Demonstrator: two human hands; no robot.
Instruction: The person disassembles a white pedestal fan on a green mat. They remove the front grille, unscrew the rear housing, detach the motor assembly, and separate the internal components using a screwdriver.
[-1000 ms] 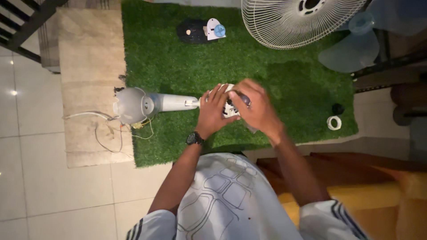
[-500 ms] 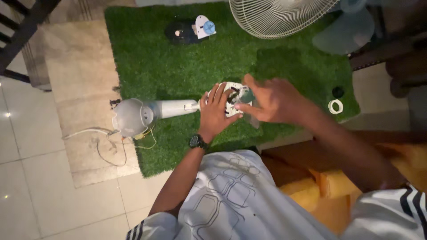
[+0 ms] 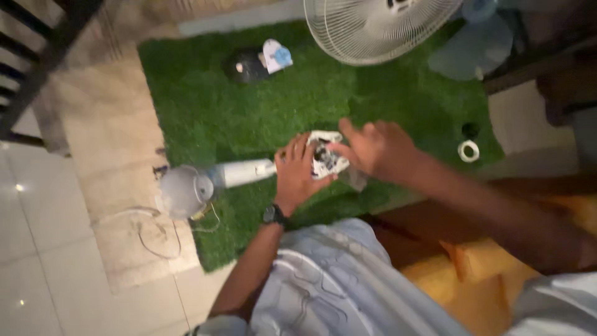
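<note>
A dismantled grey fan body lies on the green turf mat: a round motor housing at the left, a pale neck tube, and a white opened control part at the right. My left hand, with a black wristwatch, rests on that white part and steadies it. From the right, my right hand reaches in and pinches at the top of the same part with thumb and fingers. The picture is blurred, so small pieces under the fingers cannot be made out.
A white wire fan guard and a translucent blade lie at the mat's far end. A black round cover with a white and blue piece sits at the back. A white ring and black cap lie right. Loose wires trail left.
The view has swung and tilted. My right hand has drawn back slightly to the right side of the white part; my left hand has stayed on it.
</note>
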